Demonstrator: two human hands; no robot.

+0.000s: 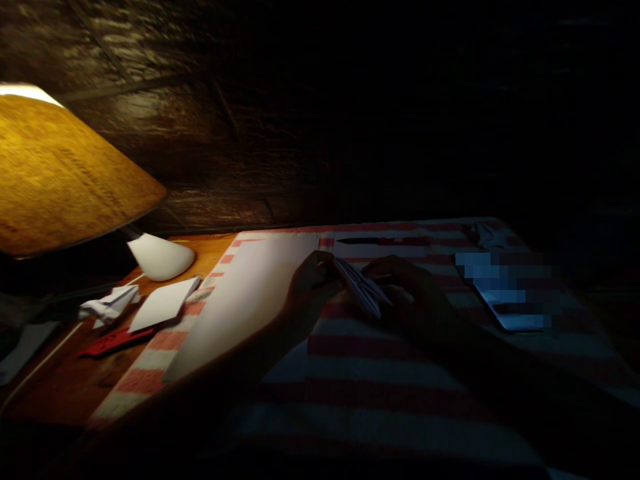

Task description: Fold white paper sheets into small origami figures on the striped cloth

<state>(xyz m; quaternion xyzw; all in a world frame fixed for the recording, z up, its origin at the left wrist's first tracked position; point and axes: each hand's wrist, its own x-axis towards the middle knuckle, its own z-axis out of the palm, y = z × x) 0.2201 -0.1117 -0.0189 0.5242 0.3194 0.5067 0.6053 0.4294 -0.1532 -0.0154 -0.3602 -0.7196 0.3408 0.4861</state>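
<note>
Between my two hands is a small piece of folded paper, its layered creases showing as pale and dark lines. My left hand pinches its upper left edge, thumb and fingers closed. On the other side my right hand has its fingers curled against the paper's right edge; deep shadow hides part of them. A large white sheet of paper lies under and beside my left hand. Just beyond the hands, a knife with a dark blade and reddish handle rests on the cloth.
A red-and-white striped cloth covers the table. At left stand a lamp, a white paper stack, a red object and crumpled paper. A lit-screen device lies right, near another folded paper.
</note>
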